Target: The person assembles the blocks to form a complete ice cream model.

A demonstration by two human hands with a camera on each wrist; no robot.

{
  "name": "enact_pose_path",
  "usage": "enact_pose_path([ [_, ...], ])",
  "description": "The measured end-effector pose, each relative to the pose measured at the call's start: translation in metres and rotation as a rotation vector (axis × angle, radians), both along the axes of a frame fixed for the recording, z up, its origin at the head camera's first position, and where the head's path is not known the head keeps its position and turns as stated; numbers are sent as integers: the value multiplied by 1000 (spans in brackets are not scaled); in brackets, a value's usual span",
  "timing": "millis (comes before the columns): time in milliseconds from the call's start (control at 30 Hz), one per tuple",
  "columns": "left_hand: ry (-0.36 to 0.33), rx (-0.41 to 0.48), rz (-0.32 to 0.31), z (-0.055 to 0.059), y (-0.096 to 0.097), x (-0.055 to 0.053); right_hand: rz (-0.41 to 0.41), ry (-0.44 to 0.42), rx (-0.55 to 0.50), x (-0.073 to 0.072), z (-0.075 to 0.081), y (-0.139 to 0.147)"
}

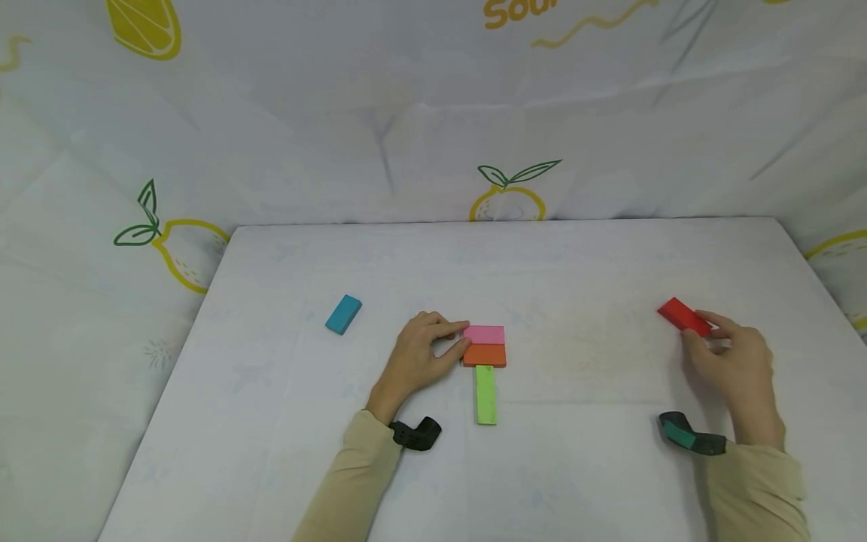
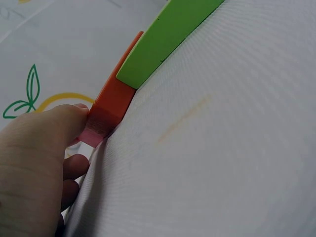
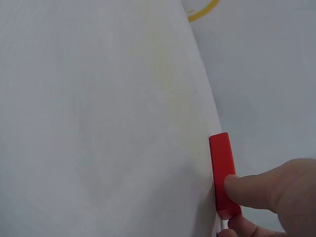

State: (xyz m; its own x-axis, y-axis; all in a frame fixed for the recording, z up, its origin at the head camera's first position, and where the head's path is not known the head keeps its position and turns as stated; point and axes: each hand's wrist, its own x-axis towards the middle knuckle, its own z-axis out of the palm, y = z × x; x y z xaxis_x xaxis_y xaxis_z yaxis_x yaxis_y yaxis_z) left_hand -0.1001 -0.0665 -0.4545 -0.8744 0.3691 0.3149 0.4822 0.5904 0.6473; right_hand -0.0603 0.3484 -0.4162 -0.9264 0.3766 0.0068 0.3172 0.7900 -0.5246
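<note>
In the head view, a pink block and an orange block lie side by side, long edges together. A green block runs from the orange block's near edge toward the person. My left hand is at their left end and pinches the pink block's end between index finger and thumb, the thumb by the seam with the orange block. Over at the right, my right hand holds a red block by its near end. The right wrist view shows the thumb pressed on the red block's face.
A blue block lies on the white-covered table, left of my left hand. Behind the table hangs a pale cloth with lemon prints. Each wrist wears a dark strapped device.
</note>
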Motion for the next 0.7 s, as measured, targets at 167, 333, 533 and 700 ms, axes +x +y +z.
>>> enact_pose_path([
  [167, 4, 5, -2, -1, 0, 0, 28, 17, -17, -2, -1, -6],
  [333, -2, 8, 2, -1, 0, 0, 45, 30, -22, -5, -2, -13],
  [533, 1, 8, 3, -2, 0, 0, 69, 39, -28, -10, -2, -25],
  [700, -1, 6, 3, -1, 0, 0, 95, 58, -38, -15, -2, -38],
])
